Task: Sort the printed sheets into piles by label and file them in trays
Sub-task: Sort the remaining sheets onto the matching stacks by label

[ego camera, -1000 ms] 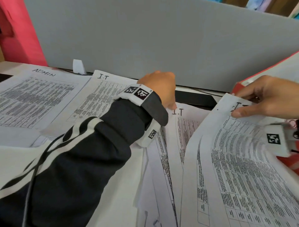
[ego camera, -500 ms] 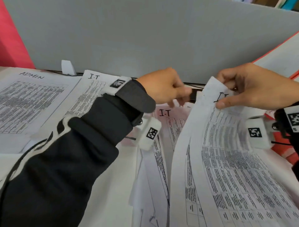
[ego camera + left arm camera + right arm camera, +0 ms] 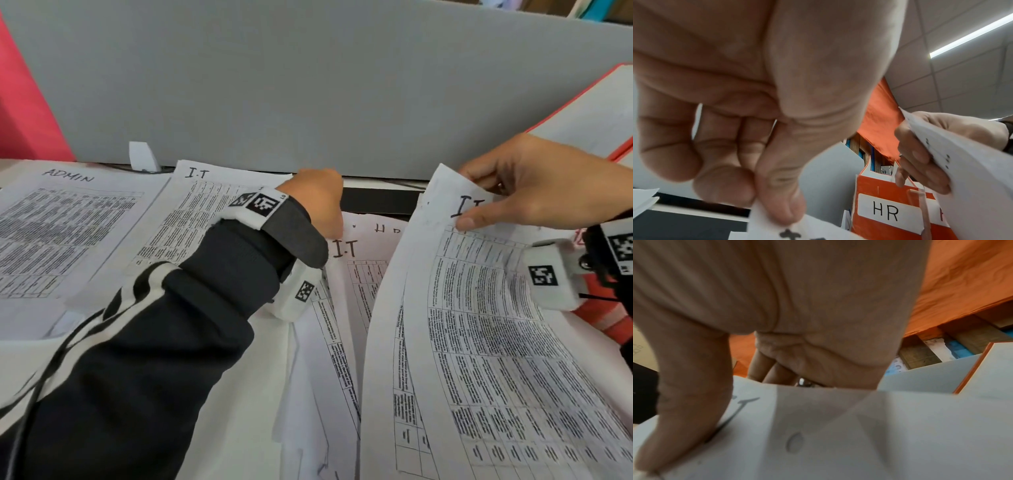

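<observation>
The printed sheets [image 3: 479, 342] fill the lower half of the head view, fanned over the desk [image 3: 376, 200]. The right hand [image 3: 534, 185] at the right of the frame pinches the top edge of a lifted, curling sheet marked I.T [image 3: 455, 267], thumb on the front by the handwritten letters and fingers curled behind it. Left of it, at centre frame, the left hand [image 3: 315, 202] has its fingers curled down and, in the left wrist view, its thumb [image 3: 781, 203] and fingertips pinch the top corner of a flatter I.T sheet [image 3: 356, 270] lying beneath. An H-lettered sheet [image 3: 387, 228] peeks out between the two. At the upper left of the frame lie an ADMIN pile [image 3: 68, 233] and, beside it, another I.T pile [image 3: 191, 219]. An orange tray labelled HR [image 3: 888, 211] stands at the lower right of the left wrist view. A grey partition [image 3: 308, 85] crosses the top.
</observation>
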